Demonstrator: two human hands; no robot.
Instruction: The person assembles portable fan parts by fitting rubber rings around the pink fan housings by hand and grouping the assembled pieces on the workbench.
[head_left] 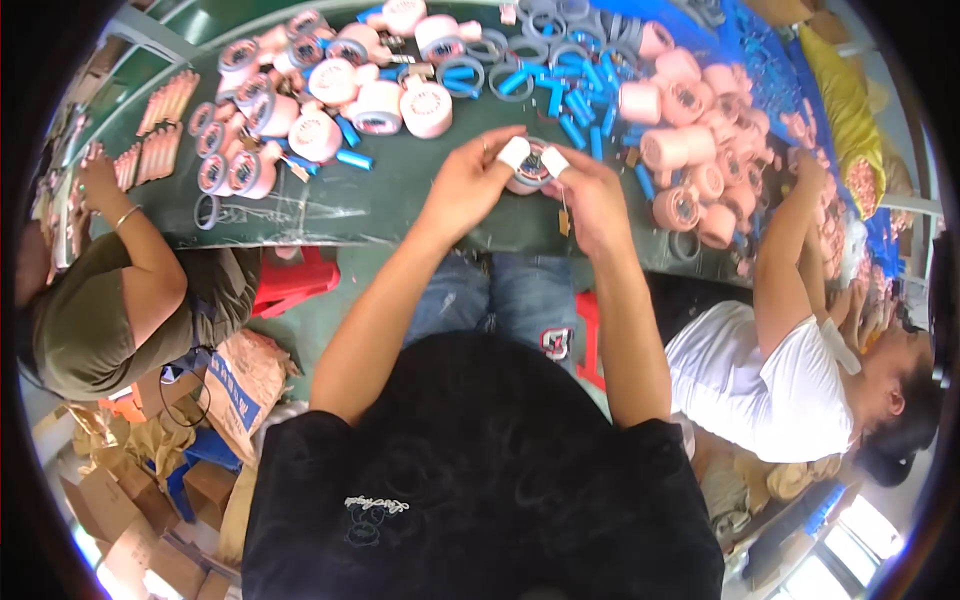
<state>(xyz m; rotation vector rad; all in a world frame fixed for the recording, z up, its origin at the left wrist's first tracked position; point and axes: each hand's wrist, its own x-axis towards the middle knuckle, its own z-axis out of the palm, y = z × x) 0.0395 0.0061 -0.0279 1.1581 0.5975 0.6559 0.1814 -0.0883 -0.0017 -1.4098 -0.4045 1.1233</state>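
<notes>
1. Black shirt (480, 470), own torso, closest to the camera; beyond it, the near edge of the dark green table (400, 215).
2. Round part (530, 172), grey rim, dark centre: held over the table, inward from the near edge, around mid-length.
3. Left hand (468, 188): closed in on the rim's left side, thumb with white cover (513, 152) at the top; underside fingers hidden, can't tell their spread.
4. Right hand (594, 205): closed in on the right side, white-covered thumb too; thin wire with tan tab (564, 222) hangs beside it.
5. Handling, my guess: light, rim stiff, probably smooth plastic (covers may help or hurt grip, can't say). Dark centre looks like the delicate bit, wire likewise.
6. Best hold, I'd judge: opposite sides of the rim, light pinch, thumbs off the centre, no tugging on the wire.
7. Around: pink housings (316, 134) toward the table's far left corner, blue cylinders (575, 105) and grey rings (513, 82) toward the far edge, second pink heap (680, 148) toward the right end. None touching my hands.
</notes>
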